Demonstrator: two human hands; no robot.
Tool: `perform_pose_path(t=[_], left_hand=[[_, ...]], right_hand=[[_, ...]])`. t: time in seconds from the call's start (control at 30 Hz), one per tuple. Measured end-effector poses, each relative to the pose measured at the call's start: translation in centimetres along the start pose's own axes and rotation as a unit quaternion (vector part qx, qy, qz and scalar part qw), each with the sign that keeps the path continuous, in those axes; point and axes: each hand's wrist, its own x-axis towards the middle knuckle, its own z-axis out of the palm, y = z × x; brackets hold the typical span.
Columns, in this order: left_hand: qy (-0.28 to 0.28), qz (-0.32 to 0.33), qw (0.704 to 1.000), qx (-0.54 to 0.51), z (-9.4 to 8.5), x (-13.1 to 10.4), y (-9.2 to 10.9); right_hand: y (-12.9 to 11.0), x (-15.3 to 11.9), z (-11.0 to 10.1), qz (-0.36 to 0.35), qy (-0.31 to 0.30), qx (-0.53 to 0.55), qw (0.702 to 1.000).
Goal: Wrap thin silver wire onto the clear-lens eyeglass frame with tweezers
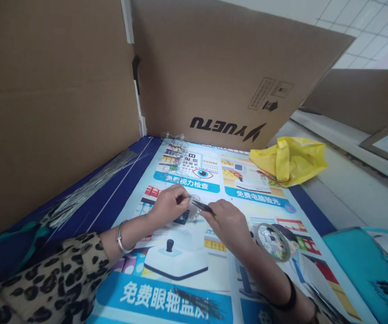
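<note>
In the head view my left hand (170, 203) is closed, its thumb and forefinger pinching one side of a small bent piece of thin wire (194, 215). My right hand (229, 225) is wrapped round a pair of pliers (203, 206). The dark jaws of the pliers point left and meet the wire piece near my left fingertips. Whether the jaws grip the wire is too small to tell. Both hands are above a printed poster (180, 279) covering the table. Below them lies a pile of short dark wire pieces (198, 302).
Long straight wires (94, 189) lie at left beside a teal-handled tool (21, 245). More bent wire (175, 137) is at the back. Cardboard panels (214, 67) wall the far side. A yellow bag (290, 162), a tape roll (286, 252) and a teal folder (355, 265) are at right.
</note>
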Motion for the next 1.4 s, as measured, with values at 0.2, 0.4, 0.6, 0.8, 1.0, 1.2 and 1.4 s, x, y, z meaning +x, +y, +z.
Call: perform_pose_path(t=[0.2, 0.4, 0.6, 0.8, 1.0, 1.2, 1.4], left_hand=[[0.012, 0.049, 0.998, 0.024, 0.2, -0.2, 0.3], [0.007, 0.080, 0.996, 0.039, 0.4, -0.3, 0.4], [0.010, 0.079, 0.996, 0.046, 0.3, -0.5, 0.4], [0.039, 0.080, 0.993, 0.077, 0.3, -0.5, 0.4], [0.053, 0.140, 0.980, 0.129, 0.3, -0.7, 0.2], [0.056, 0.168, 0.975, 0.132, 0.4, -0.9, 0.2], [0.046, 0.165, 0.982, 0.084, 0.5, -1.0, 0.3]], right_hand=[[-0.9, 0.3, -0.6, 0.003, 0.001, -0.137, 0.991], [-1.1, 0.3, -0.9, -0.021, 0.002, -0.159, 0.987], [-1.0, 0.3, -0.9, -0.021, 0.006, -0.145, 0.989], [-1.1, 0.2, -1.3, 0.018, -0.003, -0.064, 0.998], [-1.9, 0.4, -1.7, 0.053, -0.047, -0.117, 0.991], [-1.7, 0.2, -1.3, 0.031, -0.029, -0.106, 0.993], [-1.2, 0.0, -0.9, -0.011, 0.008, -0.115, 0.993]])
